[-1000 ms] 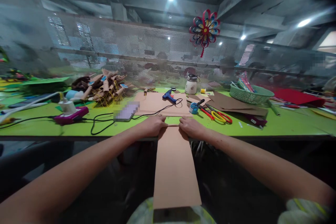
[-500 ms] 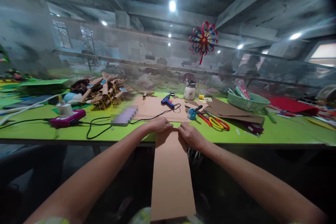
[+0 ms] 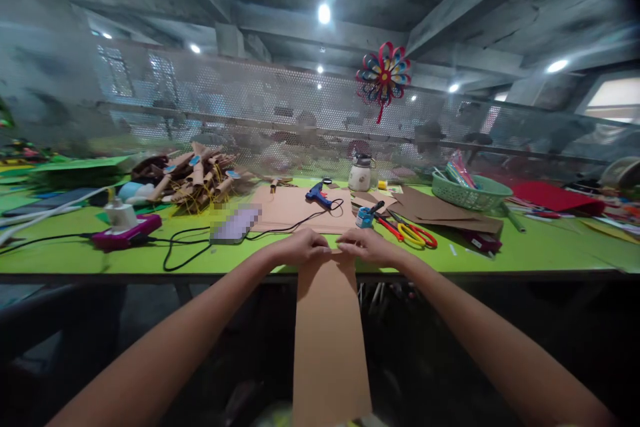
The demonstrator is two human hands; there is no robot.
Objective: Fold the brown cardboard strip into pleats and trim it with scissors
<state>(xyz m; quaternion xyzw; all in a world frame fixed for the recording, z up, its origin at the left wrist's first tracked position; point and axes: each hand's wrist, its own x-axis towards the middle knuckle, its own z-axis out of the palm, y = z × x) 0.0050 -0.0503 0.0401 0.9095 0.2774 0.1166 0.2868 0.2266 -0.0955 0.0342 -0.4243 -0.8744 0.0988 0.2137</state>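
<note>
hands close in on the strip's far end

since half a second ago the two hands have drawn nearer each other, and their fingertips now almost meet over the far end of the strip. the left hand and right hand both curl down and clamp the top edge of the cardboard strip, right at the near rim of the green table. the strip hangs from that rim toward the person, long and flat. just beyond the hands lies a stack of brown sheets with a blue glue gun on it, its cord looping left. red and yellow scissors lie to the right, near a green basket.
</note>
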